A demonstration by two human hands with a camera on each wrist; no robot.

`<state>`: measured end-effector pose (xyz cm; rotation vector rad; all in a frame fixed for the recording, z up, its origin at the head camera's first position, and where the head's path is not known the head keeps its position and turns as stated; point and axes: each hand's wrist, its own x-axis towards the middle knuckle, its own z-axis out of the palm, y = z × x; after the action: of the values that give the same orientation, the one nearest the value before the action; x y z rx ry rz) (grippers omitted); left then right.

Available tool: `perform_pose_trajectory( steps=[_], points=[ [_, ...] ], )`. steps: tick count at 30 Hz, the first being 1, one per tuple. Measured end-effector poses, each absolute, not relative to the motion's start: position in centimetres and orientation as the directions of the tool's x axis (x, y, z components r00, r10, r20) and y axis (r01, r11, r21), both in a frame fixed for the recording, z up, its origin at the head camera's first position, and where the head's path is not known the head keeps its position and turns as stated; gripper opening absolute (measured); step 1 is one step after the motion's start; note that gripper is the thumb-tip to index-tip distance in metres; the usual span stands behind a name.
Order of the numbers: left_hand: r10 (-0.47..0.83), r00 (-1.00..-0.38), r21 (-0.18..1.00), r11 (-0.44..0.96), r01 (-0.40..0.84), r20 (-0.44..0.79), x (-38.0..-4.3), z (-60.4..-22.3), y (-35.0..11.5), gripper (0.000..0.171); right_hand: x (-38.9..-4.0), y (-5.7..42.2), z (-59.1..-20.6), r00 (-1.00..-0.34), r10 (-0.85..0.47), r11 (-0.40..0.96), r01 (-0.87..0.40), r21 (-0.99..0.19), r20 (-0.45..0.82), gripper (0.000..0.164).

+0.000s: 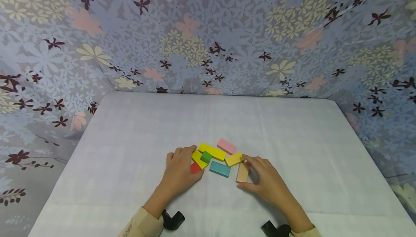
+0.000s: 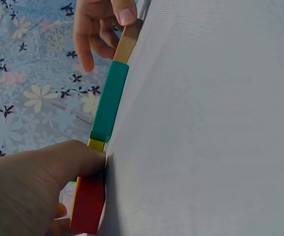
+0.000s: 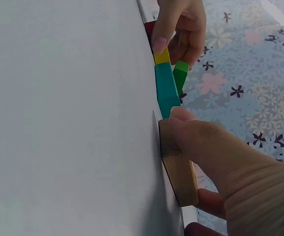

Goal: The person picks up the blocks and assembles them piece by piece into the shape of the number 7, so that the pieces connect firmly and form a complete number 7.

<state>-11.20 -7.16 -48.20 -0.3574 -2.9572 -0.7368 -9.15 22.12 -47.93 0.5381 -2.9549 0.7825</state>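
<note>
Right hand (image 1: 266,180) grip: grasping tan wooden block (image 1: 242,173), 3 o'clock of teal rectangular block (image 1: 220,169) | left hand (image 1: 180,171) grip: grasping flat yellow block (image 1: 198,158), red block (image 1: 195,168) at its 7 o'clock | pink rectangular block (image 1: 226,146): 12 o'clock of teal

Left grip (image 1: 180,167) low, right grip (image 1: 266,179) opposite, thumbs (image 1: 247,186) apart from curved fingers (image 1: 255,161), both forearms (image 1: 293,210) aslant.

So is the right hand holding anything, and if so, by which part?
The right hand holds the tan block by its two ends, thumb at the near one, forefinger at the far one.
</note>
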Motion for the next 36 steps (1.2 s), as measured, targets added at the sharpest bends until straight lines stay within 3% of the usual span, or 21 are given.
perform_pose_trajectory(
  steps=[17, 36],
  points=[
    [0.133, -0.985, 0.517, 0.839, 0.168, 0.106, -11.3, -47.4, -8.2, 0.064, -8.8, 22.1, -48.0, -0.948, -0.295, 0.826, -0.316, -0.467, 0.121, 0.088],
    [0.017, -0.999, 0.544, 0.838, 0.03, 0.028, -12.7, -47.3, -13.8, 0.067, -8.3, 22.5, -48.4, -0.961, -0.264, 0.841, -0.27, -0.469, 0.08, 0.077]
  ],
)
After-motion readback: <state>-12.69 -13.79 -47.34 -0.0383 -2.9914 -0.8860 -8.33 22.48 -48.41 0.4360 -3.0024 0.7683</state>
